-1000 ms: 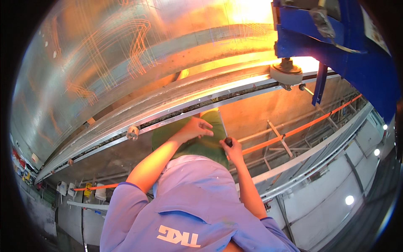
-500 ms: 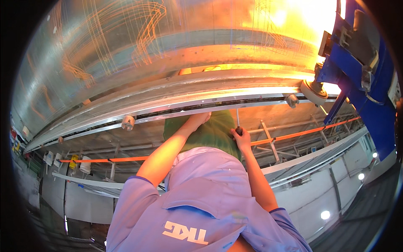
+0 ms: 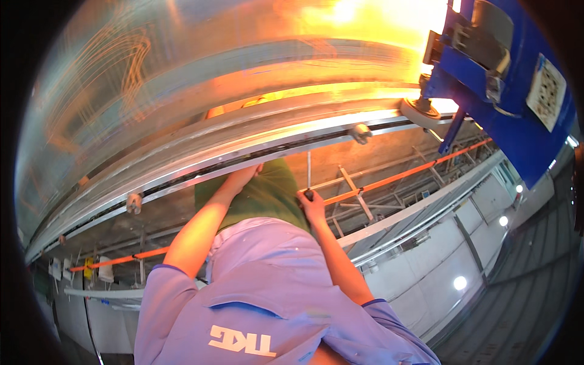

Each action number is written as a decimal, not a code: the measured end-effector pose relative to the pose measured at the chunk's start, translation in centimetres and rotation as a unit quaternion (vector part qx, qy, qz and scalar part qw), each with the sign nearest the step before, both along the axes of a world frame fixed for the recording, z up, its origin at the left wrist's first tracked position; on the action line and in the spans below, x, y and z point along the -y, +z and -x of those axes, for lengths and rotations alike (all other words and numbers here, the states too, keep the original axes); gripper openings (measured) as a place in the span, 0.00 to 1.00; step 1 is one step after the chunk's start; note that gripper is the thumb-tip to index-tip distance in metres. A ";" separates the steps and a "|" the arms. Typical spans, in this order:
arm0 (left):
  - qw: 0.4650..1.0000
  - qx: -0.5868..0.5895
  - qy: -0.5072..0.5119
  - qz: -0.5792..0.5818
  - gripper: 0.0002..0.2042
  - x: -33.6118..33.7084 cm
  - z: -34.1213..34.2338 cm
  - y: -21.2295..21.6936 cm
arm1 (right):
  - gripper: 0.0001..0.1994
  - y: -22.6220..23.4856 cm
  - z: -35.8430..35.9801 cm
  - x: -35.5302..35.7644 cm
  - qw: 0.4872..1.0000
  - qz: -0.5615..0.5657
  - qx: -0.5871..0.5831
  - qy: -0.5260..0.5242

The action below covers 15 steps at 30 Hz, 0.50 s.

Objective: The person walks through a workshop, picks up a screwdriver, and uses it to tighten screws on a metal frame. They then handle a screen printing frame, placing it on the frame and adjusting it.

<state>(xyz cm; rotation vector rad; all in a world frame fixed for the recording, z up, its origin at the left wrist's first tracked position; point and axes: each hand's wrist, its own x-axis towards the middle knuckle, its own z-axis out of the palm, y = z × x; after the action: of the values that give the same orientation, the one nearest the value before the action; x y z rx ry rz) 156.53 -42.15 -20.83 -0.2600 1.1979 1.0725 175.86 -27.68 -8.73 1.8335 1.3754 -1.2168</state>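
Here the right hand (image 3: pixel 313 205) has its fingers wrapped round the dark handle of a slim tool (image 3: pixel 309 170), its pale shaft pointing up toward the metal rail (image 3: pixel 213 156), well left of the blue machine (image 3: pixel 526 115). Over on the other side, the left hand (image 3: pixel 245 176) sits by the rail's lower edge in front of the green garment (image 3: pixel 267 198); its fingertips are partly hidden, so no telling whether it grips anything. The step looks like presenting the tool at the rail; any next move calls for a firm right grip and a well-aligned shaft.
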 end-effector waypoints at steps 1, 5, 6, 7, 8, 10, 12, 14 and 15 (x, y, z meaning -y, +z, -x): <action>1.000 0.002 0.002 0.012 0.16 -0.3 0.3 0.5 | 0.14 0.1 0.2 0.1 1.000 -0.008 0.008 0.004; 0.999 0.026 0.021 0.021 0.12 -0.7 0.6 0.6 | 0.13 0.3 0.1 0.9 0.999 -0.028 0.020 -0.027; 0.999 0.028 0.021 0.021 0.12 -0.7 0.7 0.4 | 0.12 0.3 0.0 0.9 0.999 -0.024 0.019 -0.042; 0.999 0.030 0.021 0.022 0.12 -0.6 0.9 0.2 | 0.12 0.5 0.2 0.9 0.998 -0.019 0.019 -0.057; 0.999 0.033 0.020 0.023 0.13 -0.5 0.9 0.0 | 0.12 0.7 0.4 0.9 0.997 -0.013 0.019 -0.071; 0.999 0.043 0.008 0.028 0.13 -0.6 1.0 0.2 | 0.11 0.6 0.0 1.2 0.997 -0.016 0.014 -0.080; 0.998 0.048 -0.002 0.033 0.13 -0.9 1.3 0.6 | 0.11 0.7 -0.1 1.4 0.997 -0.018 0.020 -0.072; 0.998 0.051 -0.008 0.039 0.13 -1.1 1.5 1.0 | 0.11 0.4 -0.4 1.5 0.997 -0.011 0.017 -0.072; 0.998 0.052 -0.011 0.038 0.13 -1.1 1.4 1.0 | 0.11 0.3 -0.6 1.6 0.997 -0.013 0.021 -0.069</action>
<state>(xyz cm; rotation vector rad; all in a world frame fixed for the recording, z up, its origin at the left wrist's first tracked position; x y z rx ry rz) 155.09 -41.01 -19.88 -0.3566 1.1478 0.9837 176.46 -29.31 -8.46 1.9889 1.2650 -1.2265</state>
